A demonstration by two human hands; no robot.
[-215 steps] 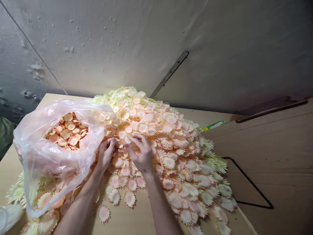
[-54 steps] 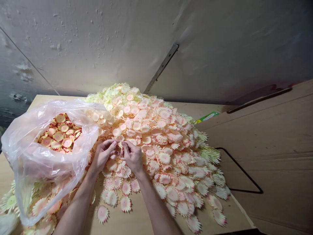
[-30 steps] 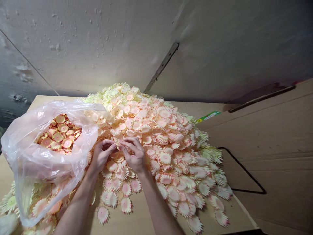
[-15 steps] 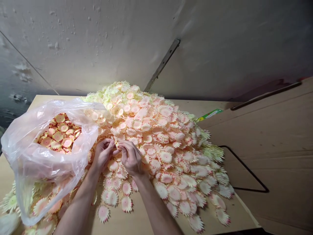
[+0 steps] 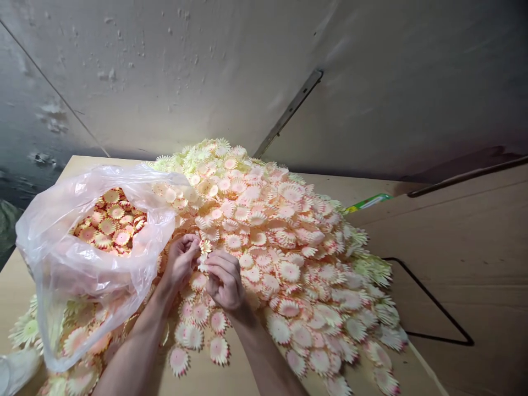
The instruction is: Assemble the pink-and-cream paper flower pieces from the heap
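My left hand (image 5: 183,257) is closed in a pinch at the left side of a small yellowish artificial flower piece (image 5: 205,247). My right hand (image 5: 225,279) has its fingers curled at the piece's lower right, pinching a pale edge of it; the fingertips are partly hidden. Both hands are over the front of a big pile of pink and cream artificial flower heads (image 5: 256,220) with frilled, red-tipped petals. Left of my left hand stands an open clear plastic bag (image 5: 103,275), holding smaller flower heads (image 5: 109,225) with darker red edges.
The pile spreads over a light wooden table (image 5: 202,379), with more flower heads partly under the bag. A green and yellow packet (image 5: 369,203) lies behind the pile. Cardboard (image 5: 466,236) with a bent black rod (image 5: 433,297) stands at right. A grey wall (image 5: 206,71) rises behind.
The view has shifted, so everything sits a little further right. My hands have drawn slightly apart, and more of the flower piece shows between them.
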